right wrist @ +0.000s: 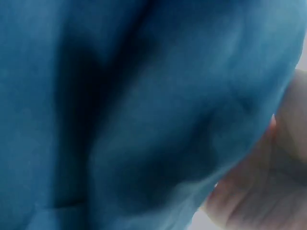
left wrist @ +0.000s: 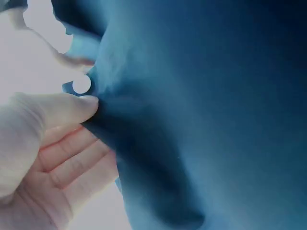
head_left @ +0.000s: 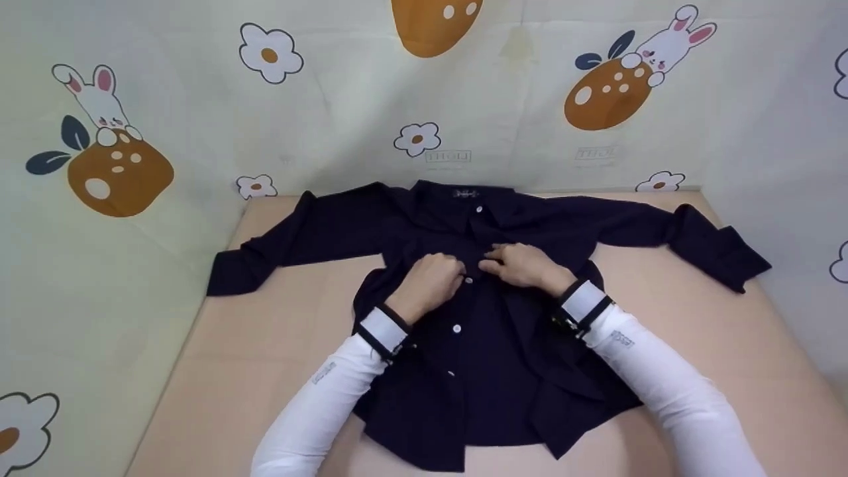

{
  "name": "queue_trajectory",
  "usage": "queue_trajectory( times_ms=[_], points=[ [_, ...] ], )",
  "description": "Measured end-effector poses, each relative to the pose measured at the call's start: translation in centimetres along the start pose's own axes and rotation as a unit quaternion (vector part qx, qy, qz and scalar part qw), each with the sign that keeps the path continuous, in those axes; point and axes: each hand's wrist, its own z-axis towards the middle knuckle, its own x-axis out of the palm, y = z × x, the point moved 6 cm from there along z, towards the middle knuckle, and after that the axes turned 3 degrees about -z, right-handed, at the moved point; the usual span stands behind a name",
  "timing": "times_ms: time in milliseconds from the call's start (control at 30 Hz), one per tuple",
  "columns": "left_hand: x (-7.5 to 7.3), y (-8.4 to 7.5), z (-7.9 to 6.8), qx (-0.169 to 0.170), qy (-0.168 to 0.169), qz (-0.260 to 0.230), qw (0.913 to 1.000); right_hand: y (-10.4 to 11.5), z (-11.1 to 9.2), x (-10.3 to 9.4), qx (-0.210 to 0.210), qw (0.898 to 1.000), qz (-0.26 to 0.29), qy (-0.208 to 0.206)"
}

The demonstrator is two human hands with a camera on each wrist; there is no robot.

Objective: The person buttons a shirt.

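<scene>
A dark navy button-up shirt [head_left: 414,404] lies front up, with both sleeves spread sideways and its collar at the far side. White buttons run down its front, and the lower front hangs apart. My left hand [head_left: 434,281] pinches the front edge between thumb and fingers. In the left wrist view, a white button [left wrist: 81,84] shows right beside the thumb. My right hand [head_left: 527,266] grips the opposite front edge at chest height, close to the left hand. Cloth covers its fingertips in the right wrist view.
The shirt rests on a pale peach tabletop [head_left: 265,371]. A cream cloth backdrop [head_left: 344,112] printed with rabbits, flowers and brown fruit stands at the back and both sides. The right cuff [head_left: 735,255] reaches close to the right side wall.
</scene>
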Motion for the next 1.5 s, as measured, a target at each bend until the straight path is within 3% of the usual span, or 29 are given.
queue_trajectory(
  times_ms=[67, 100, 167, 200, 300, 400, 467, 600, 733, 833, 900, 1067, 1167, 1200, 1333, 1433, 1500],
  points=[
    [-1.2, 0.4, 0.0, -0.014, -0.033, -0.017, 0.9992, -0.1, -0.2, -0.7, 0.037, 0.997, 0.031, -0.059],
    [-1.7, 0.6, 0.0, -0.022, -0.048, -0.025, 0.9983, -0.2, -0.3, -1.0, 0.059, 0.992, 0.071, -0.086],
    [-2.6, 0.9, 0.1, -0.034, -0.08, -0.036, 0.9955, -0.2, -0.7, -1.1, 0.093, 0.971, 0.187, -0.114],
    [-3.0, 1.1, 0.1, -0.039, -0.094, -0.042, 0.9939, -0.2, -0.8, -0.8, 0.109, 0.956, 0.251, -0.108],
    [-4.1, 1.4, 0.2, -0.05, -0.13, -0.053, 0.9888, 0.1, -1.1, 0.9, 0.159, 0.892, 0.422, -0.026],
    [-5.0, 1.3, 0.0, -0.047, -0.155, -0.056, 0.9852, 0.3, -1.0, 2.6, 0.194, 0.832, 0.515, 0.068],
    [-5.4, 1.2, -0.2, -0.037, -0.164, -0.058, 0.984, 0.0, -0.6, 3.2, 0.206, 0.793, 0.566, 0.093],
    [-5.7, 0.5, -1.2, 0.006, -0.158, -0.06, 0.9856, -0.7, 0.9, 3.4, 0.211, 0.702, 0.675, 0.084],
    [-5.0, -0.7, -2.3, 0.07, -0.111, -0.042, 0.9905, -1.5, 2.9, 2.6, 0.2, 0.619, 0.759, 0.033],
    [-3.9, -1.6, -3.2, 0.104, -0.07, -0.013, 0.9921, -2.2, 3.9, 1.9, 0.197, 0.583, 0.788, 0.003],
    [-3.1, -2.0, -3.6, 0.114, -0.05, 0.011, 0.9922, -2.5, 4.4, 1.7, 0.198, 0.569, 0.798, -0.005],
    [-0.4, -2.5, -4.0, 0.118, -0.004, 0.056, 0.9914, -2.5, 4.7, 1.6, 0.194, 0.559, 0.805, -0.028],
    [1.0, -2.1, -4.0, 0.115, 0.025, 0.056, 0.9915, -2.6, 4.3, 1.9, 0.197, 0.561, 0.803, -0.044],
    [1.4, -2.0, -4.0, 0.114, 0.033, 0.053, 0.9915, -2.5, 4.2, 2.0, 0.199, 0.566, 0.799, -0.046],
    [1.9, -1.5, -3.9, 0.108, 0.053, 0.026, 0.9924, -2.3, 3.7, 2.2, 0.194, 0.608, 0.769, -0.039],
    [1.6, -1.3, -3.5, 0.097, 0.053, -0.014, 0.9937, -2.3, 3.6, 2.0, 0.193, 0.636, 0.746, -0.044],
    [1.1, -1.0, -3.0, 0.082, 0.045, -0.053, 0.9942, -2.4, 3.5, 1.9, 0.195, 0.649, 0.734, -0.051]
  ],
)
